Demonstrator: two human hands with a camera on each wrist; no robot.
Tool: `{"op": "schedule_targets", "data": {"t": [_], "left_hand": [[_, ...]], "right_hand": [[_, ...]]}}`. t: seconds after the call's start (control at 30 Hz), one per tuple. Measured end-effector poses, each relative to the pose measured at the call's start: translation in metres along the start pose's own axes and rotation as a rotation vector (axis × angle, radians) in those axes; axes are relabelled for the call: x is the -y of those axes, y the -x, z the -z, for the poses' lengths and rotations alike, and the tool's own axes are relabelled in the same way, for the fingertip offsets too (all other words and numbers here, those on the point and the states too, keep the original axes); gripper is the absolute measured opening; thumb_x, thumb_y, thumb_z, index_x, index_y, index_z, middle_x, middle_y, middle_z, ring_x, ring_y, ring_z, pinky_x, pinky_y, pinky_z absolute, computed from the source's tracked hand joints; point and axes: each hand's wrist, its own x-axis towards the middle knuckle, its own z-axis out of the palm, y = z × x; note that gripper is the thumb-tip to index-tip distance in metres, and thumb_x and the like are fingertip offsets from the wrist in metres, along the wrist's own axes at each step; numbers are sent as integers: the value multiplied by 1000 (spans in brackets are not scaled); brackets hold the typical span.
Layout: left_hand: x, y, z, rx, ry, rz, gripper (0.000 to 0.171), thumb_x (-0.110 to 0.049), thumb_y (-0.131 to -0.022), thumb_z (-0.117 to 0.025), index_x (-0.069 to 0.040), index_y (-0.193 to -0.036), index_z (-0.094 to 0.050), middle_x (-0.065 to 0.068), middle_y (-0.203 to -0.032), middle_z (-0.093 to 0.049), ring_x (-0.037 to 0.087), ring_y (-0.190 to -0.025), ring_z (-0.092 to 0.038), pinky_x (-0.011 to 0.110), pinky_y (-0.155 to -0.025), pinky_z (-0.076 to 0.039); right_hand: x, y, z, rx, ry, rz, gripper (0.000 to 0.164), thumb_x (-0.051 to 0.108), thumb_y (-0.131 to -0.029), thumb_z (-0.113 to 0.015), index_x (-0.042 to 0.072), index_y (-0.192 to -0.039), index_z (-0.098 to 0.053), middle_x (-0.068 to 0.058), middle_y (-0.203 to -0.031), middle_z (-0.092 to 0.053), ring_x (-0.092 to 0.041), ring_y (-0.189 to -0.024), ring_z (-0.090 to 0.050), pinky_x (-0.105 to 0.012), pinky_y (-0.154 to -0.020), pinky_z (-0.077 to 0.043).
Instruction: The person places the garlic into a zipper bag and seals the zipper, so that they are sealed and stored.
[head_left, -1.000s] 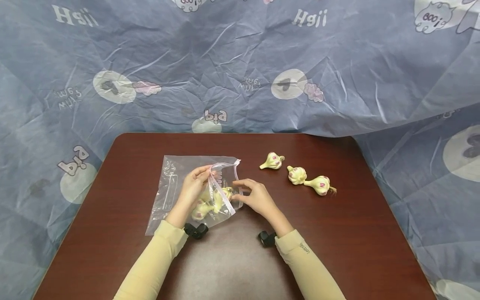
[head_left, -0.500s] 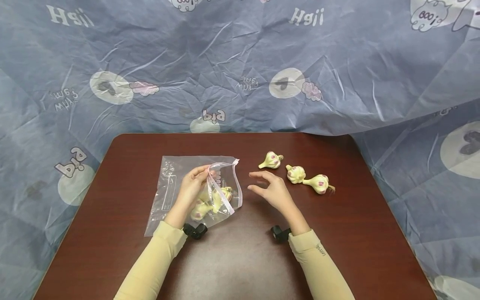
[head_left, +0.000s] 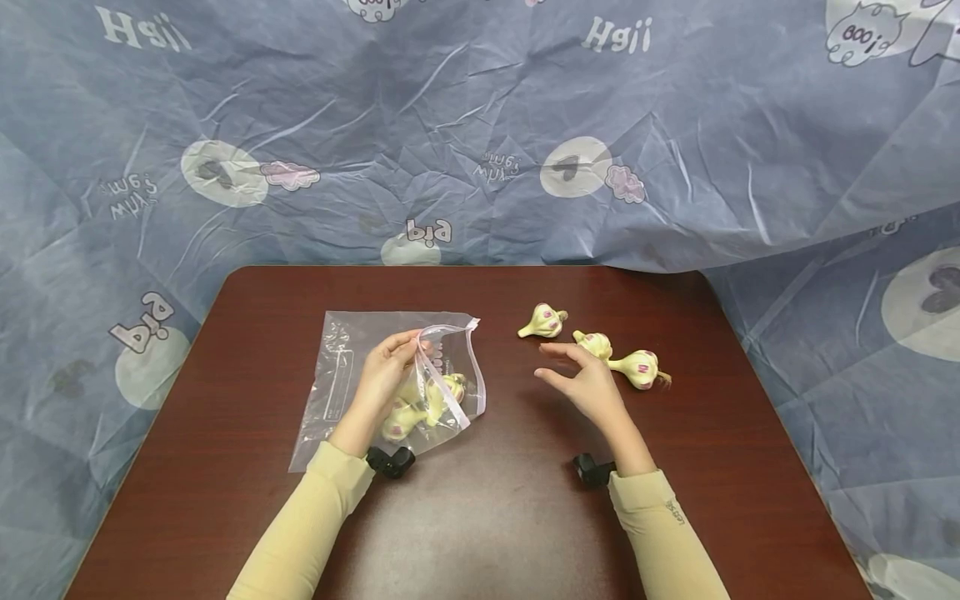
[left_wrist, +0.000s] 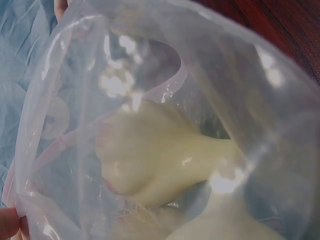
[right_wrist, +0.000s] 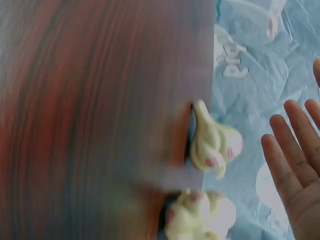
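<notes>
My left hand pinches the edge of a clear zip bag with a pink seal, holding its mouth apart toward the right. Inside the bag lie garlic bulbs; in the left wrist view one bulb shows large through the plastic. My right hand hovers above the table, fingers apart and nothing in them. Just behind it a garlic bulb is partly covered by the fingers. Another bulb lies to its right, and a third bulb farther back on the left.
The dark red-brown table has rounded back corners. A blue printed cloth hangs behind it and along both sides. Each wrist carries a small black camera, such as the one by the right sleeve.
My right hand has drawn away from the bag's mouth and moved right, to the loose garlic bulbs. The left hand and the bag have stayed in place.
</notes>
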Motion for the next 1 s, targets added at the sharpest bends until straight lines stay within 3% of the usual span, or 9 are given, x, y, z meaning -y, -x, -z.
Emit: {"op": "schedule_targets", "data": {"t": [0.2,0.4,0.53,0.83,1.0], "left_hand": [[0,0,0,-2,2,-7,34,-3,-100,-51,9,-131,-53,-10,-84,-72,2,-83,-70,17,-84,-56],[-1,1,0,-2,1,-2,34,-3,-100,-51,9,-131,-53,-9,-85,-72,3,-83,-70,18,-85,-56],[-1,0,0,-7,2,1,34,-3,-100,-51,8,-131,-53,-9,-85,-72,3,-83,-70,18,-85,-56],[-1,0,2,-8,-3,-1,34,-3,-100,-51,8,-131,-54,-6,-88,-73,4,-83,-71,19,-85,-57],[-2,0,2,-9,-3,2,34,-3,-100,-51,8,-132,-53,-7,-88,-73,5,-85,-71,19,-85,-57]], "right_hand": [[-11,0,23,-100,24,0,43,16,-84,-80,7,-123,-66,-13,-123,-68,-33,-119,-61,-48,-100,-52],[-23,4,50,-200,100,-110,44,22,-86,-78,11,-127,-65,-12,-130,-64,-34,-123,-57,-56,-103,-45],[-32,6,63,-241,100,-103,45,18,-86,-77,7,-127,-64,-14,-129,-65,-35,-128,-55,-53,-106,-46],[-52,8,83,-277,203,-196,60,33,-85,-78,8,-135,-58,-15,-139,-58,-37,-133,-49,-55,-108,-41],[-64,7,88,-279,298,-191,63,26,-85,-79,5,-138,-54,-23,-142,-49,-43,-135,-42,-59,-108,-38]]}}
